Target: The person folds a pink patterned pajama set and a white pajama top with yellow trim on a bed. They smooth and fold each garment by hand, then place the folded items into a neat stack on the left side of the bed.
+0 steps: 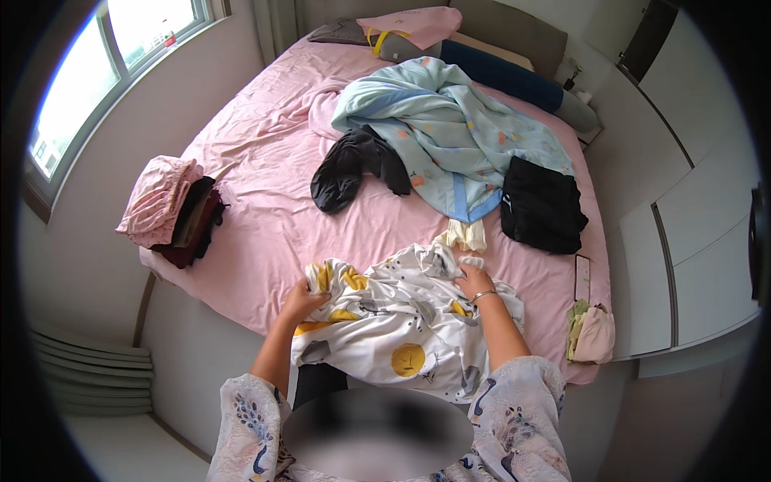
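A white cloth (401, 321) printed with yellow and grey shapes is spread at the near edge of the bed, part of it hanging over the side. My left hand (306, 302) is closed on its left edge, and my right hand (474, 281) grips its upper right part. The cloth is rumpled between them; whether it is a garment or bed linen I cannot tell. Just beyond my right hand lies a small cream cloth (464, 235). Farther off, a crumpled black garment (353, 170) rests on the pink bedsheet (265, 201).
A light blue patterned quilt (450, 128) is heaped across the bed. Folded black clothing (543, 205) lies to the right, above a phone (582, 277) and small folded cloths (593, 332). At the left edge stands a folded clothes stack (173, 210). Cabinets (691, 217) flank the right.
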A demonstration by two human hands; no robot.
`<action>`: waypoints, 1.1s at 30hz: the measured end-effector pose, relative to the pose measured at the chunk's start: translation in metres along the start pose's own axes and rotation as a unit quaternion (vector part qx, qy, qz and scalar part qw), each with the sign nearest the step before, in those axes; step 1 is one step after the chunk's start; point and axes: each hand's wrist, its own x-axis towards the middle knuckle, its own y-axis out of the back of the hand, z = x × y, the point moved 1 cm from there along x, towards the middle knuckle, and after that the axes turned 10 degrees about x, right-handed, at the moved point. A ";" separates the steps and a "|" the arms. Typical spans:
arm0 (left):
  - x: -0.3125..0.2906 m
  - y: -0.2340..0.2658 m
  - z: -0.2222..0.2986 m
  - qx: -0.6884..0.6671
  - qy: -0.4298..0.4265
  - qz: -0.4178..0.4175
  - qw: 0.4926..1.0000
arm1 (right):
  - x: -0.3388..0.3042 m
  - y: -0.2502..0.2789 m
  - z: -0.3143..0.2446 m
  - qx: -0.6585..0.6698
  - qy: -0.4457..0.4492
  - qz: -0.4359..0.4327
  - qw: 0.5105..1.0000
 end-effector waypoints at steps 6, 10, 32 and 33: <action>0.010 0.007 0.008 -0.124 -0.016 0.045 0.991 | -0.058 0.084 0.065 0.151 -0.225 -0.108 0.956; 0.024 0.041 0.029 -0.314 -0.103 0.096 0.939 | -0.102 0.174 0.091 0.358 -0.229 0.177 0.888; -0.021 0.010 -0.104 -0.263 -0.058 0.195 0.943 | -0.212 0.012 0.169 0.480 -0.178 0.363 0.779; -0.042 0.004 -0.099 -0.240 -0.039 0.196 0.950 | -0.233 -0.002 0.157 0.461 -0.234 0.375 0.769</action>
